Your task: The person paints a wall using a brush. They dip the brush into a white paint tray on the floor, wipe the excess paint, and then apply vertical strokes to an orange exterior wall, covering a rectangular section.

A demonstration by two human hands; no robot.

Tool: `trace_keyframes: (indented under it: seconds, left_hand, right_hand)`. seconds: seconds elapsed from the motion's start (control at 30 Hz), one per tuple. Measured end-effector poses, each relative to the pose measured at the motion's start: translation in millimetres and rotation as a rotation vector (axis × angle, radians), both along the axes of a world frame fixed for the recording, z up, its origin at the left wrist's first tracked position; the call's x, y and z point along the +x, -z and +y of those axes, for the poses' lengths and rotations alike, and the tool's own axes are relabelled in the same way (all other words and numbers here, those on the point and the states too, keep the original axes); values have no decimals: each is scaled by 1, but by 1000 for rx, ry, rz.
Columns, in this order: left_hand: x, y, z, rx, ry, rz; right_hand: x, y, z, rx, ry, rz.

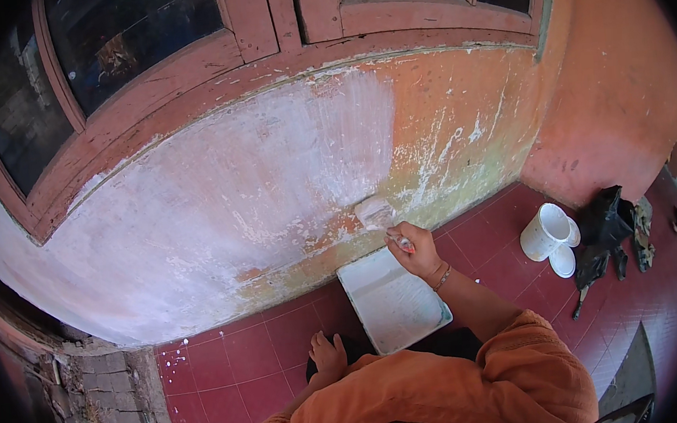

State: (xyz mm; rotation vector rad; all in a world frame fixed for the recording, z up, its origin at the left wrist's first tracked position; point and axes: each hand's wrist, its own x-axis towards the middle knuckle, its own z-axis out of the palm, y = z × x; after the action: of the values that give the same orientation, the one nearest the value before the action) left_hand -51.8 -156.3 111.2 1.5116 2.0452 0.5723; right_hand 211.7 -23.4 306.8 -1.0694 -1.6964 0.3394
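My right hand [415,251] is closed round the handle of a wide paintbrush [375,213]. The brush's whitish head lies against the lower part of the wall [272,177], near the border between fresh white paint and bare orange plaster. Below that hand a white paint tray [393,299], smeared with paint, sits on the floor close to the wall. My left hand [328,354] rests on my dark-clothed knee with its fingers apart, holding nothing.
Wooden window frames [161,74] run above the painted wall. On the red tiled floor [250,354], a white bucket [544,231] with a lid stands to the right, beside a black plastic bag [603,218]. Stone paving [114,388] begins at the left, past the tile edge.
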Motion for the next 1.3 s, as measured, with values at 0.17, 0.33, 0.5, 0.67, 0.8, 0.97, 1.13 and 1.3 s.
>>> trace_keyframes:
  seconds: [0.17, 0.33, 0.5, 0.67, 0.8, 0.97, 1.13, 1.3]
  left_hand:
    - [5, -8, -1, -34, 8, 24]
    - [2, -9, -1, -9, -7, 13]
    - [3, -10, 0, -16, -11, 13]
    - [3, -6, 0, -18, -24, -2]
    - [3, -5, 1, -22, -9, -11]
    - [1, -8, 0, -28, -14, 7]
    - [-1, -3, 1, -27, -28, -8]
    - [4, -6, 2, -41, -10, 14]
  right_hand:
    - [14, -18, 29, -183, -101, 35]
    - [14, -125, 86, -253, -260, -17]
    - [0, -237, 60, -214, -267, 87]
    - [-1, -259, 35, 255, -259, 359]
    - [-19, -222, 25, 551, -155, 417]
    - [-59, -171, 31, 683, -145, -141]
    - [-45, -135, 66, 726, -61, -438]
    - [-21, -127, 71, 708, 39, -461]
